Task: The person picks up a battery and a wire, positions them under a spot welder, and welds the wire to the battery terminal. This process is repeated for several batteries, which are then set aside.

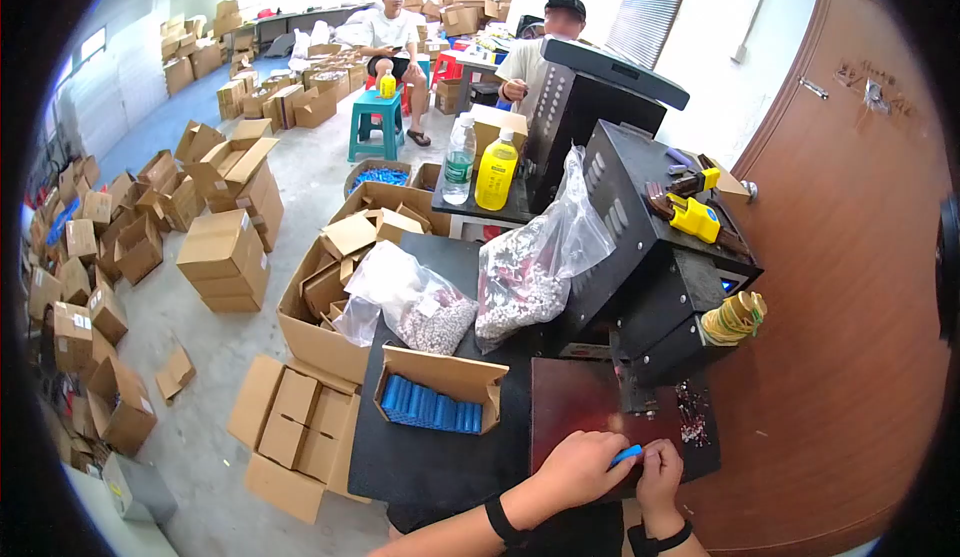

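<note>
My left hand [585, 465] is closed around a blue cylindrical battery cell [627, 454], held over the near edge of a dark red work plate [570, 397]. Close by on its right, my right hand [660, 472] has its fingers curled together at the cell's end; what they pinch is hidden. Just beyond both hands stands the head [636, 392] of a black bench machine [620, 207]. Small loose metal and red parts [692, 412] lie to the right of this head. On the left, an open cardboard box [440, 365] holds rows of similar blue cells [432, 406].
Two clear bags [525, 287] of small pale parts rest behind the box. Yellow-handled tools [692, 217] lie atop the machine. Bottles [496, 172] stand farther back. Cartons [225, 252] crowd the floor at left. Two people sit beyond; a brown door [850, 257] is at right.
</note>
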Demonstrator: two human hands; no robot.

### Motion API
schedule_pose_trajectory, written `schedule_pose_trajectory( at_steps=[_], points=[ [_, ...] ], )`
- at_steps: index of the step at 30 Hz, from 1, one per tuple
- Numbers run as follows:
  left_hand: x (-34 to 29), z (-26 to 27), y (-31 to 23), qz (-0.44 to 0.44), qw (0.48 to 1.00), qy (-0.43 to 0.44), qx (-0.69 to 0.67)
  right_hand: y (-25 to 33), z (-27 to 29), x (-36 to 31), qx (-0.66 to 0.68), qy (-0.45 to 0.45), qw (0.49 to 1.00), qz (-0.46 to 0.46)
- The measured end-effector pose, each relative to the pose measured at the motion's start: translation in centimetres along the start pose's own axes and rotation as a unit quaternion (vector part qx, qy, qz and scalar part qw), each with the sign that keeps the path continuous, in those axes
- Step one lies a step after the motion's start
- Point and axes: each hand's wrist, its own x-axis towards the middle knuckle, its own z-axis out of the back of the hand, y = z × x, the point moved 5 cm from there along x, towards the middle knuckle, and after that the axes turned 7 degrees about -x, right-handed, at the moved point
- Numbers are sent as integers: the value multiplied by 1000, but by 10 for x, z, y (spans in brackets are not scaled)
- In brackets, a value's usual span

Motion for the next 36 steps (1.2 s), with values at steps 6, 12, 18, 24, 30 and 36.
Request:
schedule_pose_trajectory(
  at_steps=[6, 12, 18, 24, 30, 36],
  points=[
    [0, 1, 2, -24, 999, -21, -11, 2, -2, 1, 14, 2, 1000, 6],
    [-2, 0, 5, -19, 999, -30, -2, 1, -2, 0, 48, -17, 998, -41],
    [-11, -3, 1, -30, 998, -46, 17, 3, 4, -12, 134, -57, 989, -11],
    [-9, -7, -3, -30, 998, -11, 48, 13, 57, -28, 115, -177, 975, 64],
    [1, 1, 12, 57, 998, -29, -1, -13, 175, -57, 43, -212, 976, 30],
    [3, -12, 23, 83, 996, -27, 21, -120, 235, -164, 15, -191, 972, -135]
  ],
)
